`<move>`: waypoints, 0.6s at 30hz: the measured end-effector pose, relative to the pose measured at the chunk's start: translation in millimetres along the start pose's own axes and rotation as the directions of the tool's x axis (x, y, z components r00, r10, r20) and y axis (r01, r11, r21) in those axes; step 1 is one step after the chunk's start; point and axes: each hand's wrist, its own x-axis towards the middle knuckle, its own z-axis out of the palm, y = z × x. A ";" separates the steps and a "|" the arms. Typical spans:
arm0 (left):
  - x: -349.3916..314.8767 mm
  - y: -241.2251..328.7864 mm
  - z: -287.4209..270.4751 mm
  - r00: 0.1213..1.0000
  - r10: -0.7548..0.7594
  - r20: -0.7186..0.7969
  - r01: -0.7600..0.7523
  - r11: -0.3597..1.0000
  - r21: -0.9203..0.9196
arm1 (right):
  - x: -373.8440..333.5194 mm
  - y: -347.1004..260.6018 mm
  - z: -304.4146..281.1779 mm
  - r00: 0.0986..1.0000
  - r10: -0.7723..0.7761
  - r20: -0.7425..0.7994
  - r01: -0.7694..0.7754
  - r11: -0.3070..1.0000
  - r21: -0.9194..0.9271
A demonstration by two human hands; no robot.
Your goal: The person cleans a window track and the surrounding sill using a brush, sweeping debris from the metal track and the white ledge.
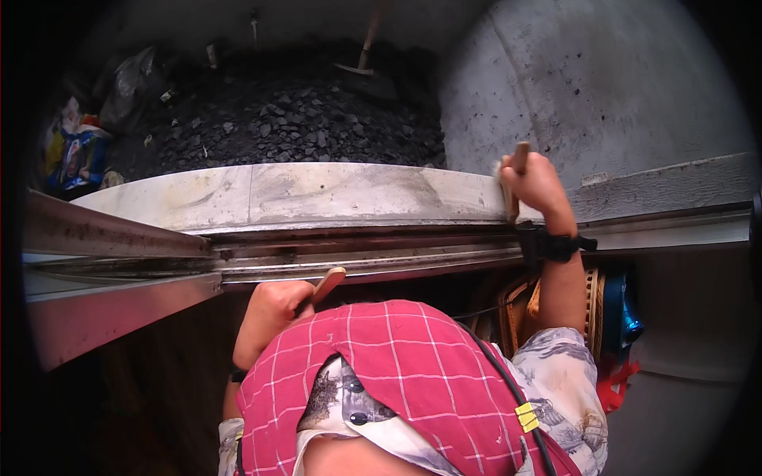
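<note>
The right hand (535, 187) is closed in a fist around a slim wooden-handled tool (521, 152), which stands nearly upright at the right end of the pale stone sill (333, 193); whether its lower end touches the sill or the frame, I cannot tell. The left hand (278, 307) is curled around a second wooden handle (330, 280), its rounded tip jutting over the inner edge of the metal track (373, 258); its other end is hidden.

The likeliest mishap is a dropped tool: a loosened right grip could let it fall over the sill into the dark, angular rubble (309, 127). Reaching so far across could also cost balance, or scrape the right forearm on the track's thin ridges. The black cord (508, 381) on the person's chest might snag.

The sill is smooth, smudged and gently veined, with a joint line across it. The track is long, grooved and grimy. Beyond, the grey wall (635, 87) looks rough and spotted; the checked red apron (373, 341) is soft cloth.
</note>
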 end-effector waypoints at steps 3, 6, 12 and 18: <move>-1.8 -5.7 -1.1 0.999 -0.011 0.033 0.011 1.000 0.017 | -7.4 -63.3 39.9 0.945 -0.319 -0.070 0.302 0.936 -0.178; -3.8 -9.1 -2.6 0.999 -0.010 0.035 0.010 1.000 0.013 | -0.4 -121.1 26.4 0.938 -0.345 0.032 0.343 0.938 0.049; 1.1 0.3 -3.8 1.000 -0.003 0.010 0.003 1.000 -0.005 | 30.8 -72.4 -12.2 0.920 -0.382 0.089 0.275 0.790 0.548; 1.1 4.6 -2.3 1.000 -0.021 0.020 0.021 1.000 0.014 | 12.5 26.1 -75.9 0.923 -0.343 0.173 0.122 0.688 0.716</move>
